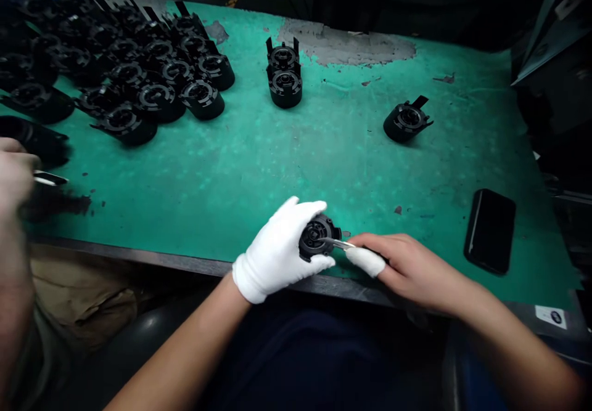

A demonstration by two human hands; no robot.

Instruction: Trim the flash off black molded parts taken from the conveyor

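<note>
Gripping a black round part [313, 236] in the white-gloved left hand [280, 248], curling those fingers over its far rim and bracing the thumb along its near rim, close to the front edge of the green tabletop [324, 158]. Pinching a thin metal tool [341, 244] between a white-covered digit and the bare fingers of the right hand [400, 260], pointing it leftward from those fingertips across the part's face; perhaps touching near the center, too small and dim to tell. Facing, beyond the left fingertips, two black housings [285, 90] standing one behind the other. Facing also, beyond the right fingers, a single black housing [401, 122], and, to their right, a dark phone [491, 231] lying flat. Seeing, beyond and left of the left fingers, a crowd of black housings [203, 104], and, well left of the same fingers, a co-worker's blurred hand [13, 174] holding a small pale-and-dark object [50, 178].
</note>
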